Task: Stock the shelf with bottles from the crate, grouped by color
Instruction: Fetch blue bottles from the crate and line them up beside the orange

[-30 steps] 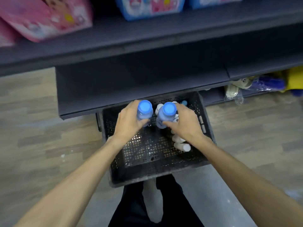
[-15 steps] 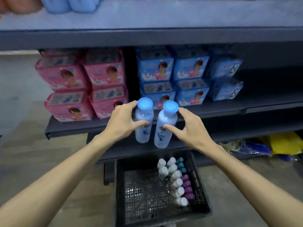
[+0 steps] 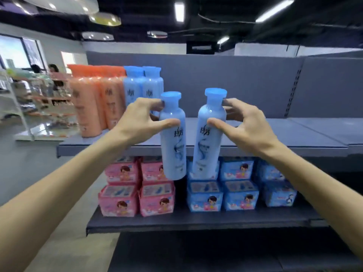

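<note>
The fingers [image 3: 155, 104] of the left hand [image 3: 135, 120] curl round the neck and shoulder of a tall light-blue plastic bottle with a blue cap [image 3: 172, 138], the thumb pressed across its front just above the printed label. The fingers [image 3: 230, 104] of the right hand [image 3: 245, 124] grip a second light-blue plastic bottle with a blue cap [image 3: 209, 134] the same way, thumb on the front, the other fingers behind the neck. Both bottles are held upright in the air, side by side and slightly apart, in front of the front edge of the grey metal top shelf [image 3: 255, 134]; their bases hang below that edge.

On the top shelf, toward its left end, stands a group of tall orange plastic bottles with orange caps [image 3: 92, 101], and just to their right a small group of matching light-blue bottles with blue caps [image 3: 143, 83], directly behind the left-hand bottle. The stretch of shelf to the right of these shows bare grey board.

On the dark lower shelf [image 3: 196, 222], pink soft packs with a cartoon child [image 3: 137, 193] are stacked two high at the left, and blue soft packs with the same print [image 3: 235, 185] are stacked beside them toward the right.

Far left, beyond the shelf's end, a blurred shop floor with people [image 3: 51, 75] and white racks is visible.
</note>
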The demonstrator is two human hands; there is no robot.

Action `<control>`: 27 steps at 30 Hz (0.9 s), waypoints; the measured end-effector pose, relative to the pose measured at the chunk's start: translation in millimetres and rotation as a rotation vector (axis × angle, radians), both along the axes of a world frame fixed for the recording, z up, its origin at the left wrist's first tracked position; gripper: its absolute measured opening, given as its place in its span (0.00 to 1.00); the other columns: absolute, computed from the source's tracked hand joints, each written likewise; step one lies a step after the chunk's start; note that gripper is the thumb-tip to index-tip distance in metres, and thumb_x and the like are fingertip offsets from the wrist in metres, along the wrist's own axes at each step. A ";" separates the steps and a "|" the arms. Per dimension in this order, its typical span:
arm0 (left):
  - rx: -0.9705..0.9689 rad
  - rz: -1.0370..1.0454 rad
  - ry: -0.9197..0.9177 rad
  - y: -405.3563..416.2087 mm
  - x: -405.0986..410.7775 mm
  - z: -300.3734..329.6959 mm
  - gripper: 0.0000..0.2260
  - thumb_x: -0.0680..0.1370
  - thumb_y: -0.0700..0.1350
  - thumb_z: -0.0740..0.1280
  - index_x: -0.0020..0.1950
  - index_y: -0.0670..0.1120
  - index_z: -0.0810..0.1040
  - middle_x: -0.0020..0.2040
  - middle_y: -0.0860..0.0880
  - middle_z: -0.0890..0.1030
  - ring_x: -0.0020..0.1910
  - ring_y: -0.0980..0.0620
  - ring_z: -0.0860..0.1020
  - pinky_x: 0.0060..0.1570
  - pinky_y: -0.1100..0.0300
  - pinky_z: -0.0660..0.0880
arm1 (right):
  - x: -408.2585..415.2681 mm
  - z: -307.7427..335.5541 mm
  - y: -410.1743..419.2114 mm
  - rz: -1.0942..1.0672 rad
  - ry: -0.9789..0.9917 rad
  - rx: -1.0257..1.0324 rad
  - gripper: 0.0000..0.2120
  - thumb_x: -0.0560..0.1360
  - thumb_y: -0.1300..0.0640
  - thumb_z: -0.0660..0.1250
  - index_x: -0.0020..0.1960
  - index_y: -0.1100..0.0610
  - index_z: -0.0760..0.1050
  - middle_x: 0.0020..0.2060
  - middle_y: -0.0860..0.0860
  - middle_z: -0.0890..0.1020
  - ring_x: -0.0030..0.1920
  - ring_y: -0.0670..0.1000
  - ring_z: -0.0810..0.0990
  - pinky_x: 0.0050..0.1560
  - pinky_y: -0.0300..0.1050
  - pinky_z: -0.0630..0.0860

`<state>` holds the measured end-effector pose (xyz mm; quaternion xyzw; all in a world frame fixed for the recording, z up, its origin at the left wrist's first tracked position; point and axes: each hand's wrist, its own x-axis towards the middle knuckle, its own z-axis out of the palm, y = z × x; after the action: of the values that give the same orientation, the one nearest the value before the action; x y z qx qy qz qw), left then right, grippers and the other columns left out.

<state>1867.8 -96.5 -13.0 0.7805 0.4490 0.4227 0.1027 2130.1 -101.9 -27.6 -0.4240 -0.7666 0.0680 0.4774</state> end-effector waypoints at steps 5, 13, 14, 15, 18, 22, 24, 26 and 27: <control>0.017 0.083 0.025 15.1 -18.0 61.9 0.17 0.69 0.59 0.74 0.50 0.49 0.84 0.46 0.52 0.85 0.47 0.54 0.83 0.52 0.49 0.80 | -19.5 62.9 25.7 0.028 -0.015 0.007 0.19 0.72 0.44 0.73 0.60 0.50 0.79 0.48 0.45 0.85 0.49 0.43 0.83 0.49 0.47 0.82; -0.005 0.213 0.078 58.3 -26.3 82.2 0.12 0.72 0.53 0.75 0.48 0.47 0.82 0.47 0.50 0.84 0.49 0.49 0.81 0.52 0.52 0.77 | -59.3 89.9 78.5 -0.043 -0.093 -0.050 0.23 0.72 0.43 0.72 0.62 0.55 0.77 0.48 0.49 0.84 0.49 0.48 0.81 0.53 0.44 0.78; -0.014 0.233 0.097 62.4 -26.8 83.6 0.12 0.72 0.53 0.75 0.45 0.46 0.81 0.46 0.48 0.83 0.49 0.48 0.80 0.51 0.52 0.76 | -63.1 91.5 82.6 -0.051 -0.095 -0.063 0.23 0.73 0.43 0.72 0.62 0.55 0.77 0.47 0.50 0.83 0.49 0.48 0.81 0.53 0.45 0.78; -0.029 0.246 0.106 66.6 -27.3 83.9 0.12 0.72 0.53 0.75 0.41 0.46 0.78 0.45 0.47 0.82 0.48 0.47 0.79 0.50 0.52 0.75 | -66.3 92.5 86.5 -0.060 -0.095 -0.076 0.22 0.73 0.43 0.71 0.62 0.55 0.77 0.46 0.50 0.83 0.49 0.49 0.81 0.53 0.46 0.78; -0.071 0.262 0.108 84.5 -31.3 81.6 0.14 0.72 0.54 0.74 0.39 0.44 0.76 0.42 0.46 0.81 0.43 0.45 0.77 0.46 0.52 0.74 | -71.0 94.2 99.8 -0.089 -0.086 -0.112 0.22 0.73 0.44 0.71 0.60 0.56 0.77 0.46 0.52 0.84 0.49 0.51 0.81 0.52 0.48 0.79; -0.089 0.277 0.092 101.7 -40.9 74.0 0.18 0.72 0.54 0.73 0.38 0.42 0.70 0.35 0.47 0.70 0.34 0.50 0.67 0.35 0.56 0.65 | -70.6 82.0 116.7 -0.074 -0.090 -0.166 0.20 0.74 0.45 0.70 0.61 0.55 0.77 0.48 0.52 0.83 0.50 0.51 0.81 0.50 0.44 0.77; -0.101 0.293 0.047 103.5 -43.9 71.4 0.16 0.71 0.52 0.71 0.39 0.40 0.73 0.36 0.48 0.72 0.34 0.51 0.68 0.35 0.58 0.66 | -69.8 68.5 126.4 -0.071 -0.087 -0.172 0.21 0.74 0.44 0.69 0.62 0.54 0.76 0.52 0.50 0.82 0.52 0.50 0.80 0.50 0.43 0.75; -0.100 0.312 0.014 103.0 -43.7 68.2 0.16 0.71 0.52 0.70 0.43 0.38 0.75 0.38 0.48 0.74 0.36 0.51 0.71 0.36 0.58 0.67 | -69.2 60.6 133.5 -0.062 -0.087 -0.186 0.23 0.74 0.42 0.67 0.64 0.54 0.74 0.55 0.49 0.81 0.55 0.50 0.79 0.54 0.45 0.76; -0.104 0.318 0.006 102.9 -42.5 65.1 0.15 0.71 0.51 0.69 0.45 0.40 0.75 0.41 0.48 0.75 0.39 0.49 0.72 0.38 0.57 0.68 | -69.5 60.1 135.1 -0.050 -0.097 -0.202 0.23 0.74 0.41 0.66 0.64 0.53 0.73 0.56 0.49 0.80 0.56 0.50 0.79 0.56 0.47 0.77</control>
<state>1825.4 6.4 52.1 0.6945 0.5884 0.4075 0.0733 2060.6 33.2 32.5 -0.4917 -0.7673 0.1124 0.3960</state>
